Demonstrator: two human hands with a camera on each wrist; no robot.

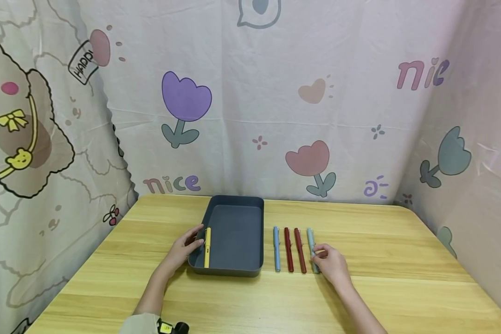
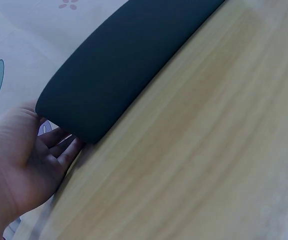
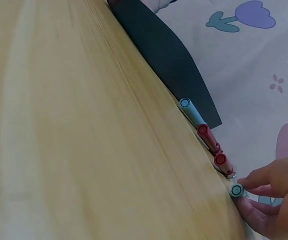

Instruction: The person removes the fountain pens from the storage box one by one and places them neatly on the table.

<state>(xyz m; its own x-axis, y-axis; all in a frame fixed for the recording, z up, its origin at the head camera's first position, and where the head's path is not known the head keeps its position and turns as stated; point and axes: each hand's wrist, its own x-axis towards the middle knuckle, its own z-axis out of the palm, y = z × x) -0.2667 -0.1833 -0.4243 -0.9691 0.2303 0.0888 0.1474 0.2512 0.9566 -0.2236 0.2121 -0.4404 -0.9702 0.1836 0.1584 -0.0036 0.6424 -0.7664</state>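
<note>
My left hand (image 1: 179, 253) grips the left wall of a dark grey rectangular tray (image 1: 235, 236), its thumb over the rim. In the left wrist view, fingers (image 2: 68, 150) lie against the tray's outer side. A yellow pen (image 1: 207, 249) lies inside the tray along its left wall. To the right of the tray, my right hand (image 1: 333, 266) pinches a pale green pen (image 1: 311, 236) near its lower end. In the right wrist view, thumb and fingers hold that pen's end (image 3: 237, 190) close to the tabletop.
Between tray and right hand lie a blue pen (image 1: 277, 249) and two dark red pens, one (image 1: 289, 250) beside the other (image 1: 300, 250), roughly parallel. Everything rests on a wooden table (image 1: 392, 269). A patterned curtain (image 1: 242, 93) hangs behind and at both sides.
</note>
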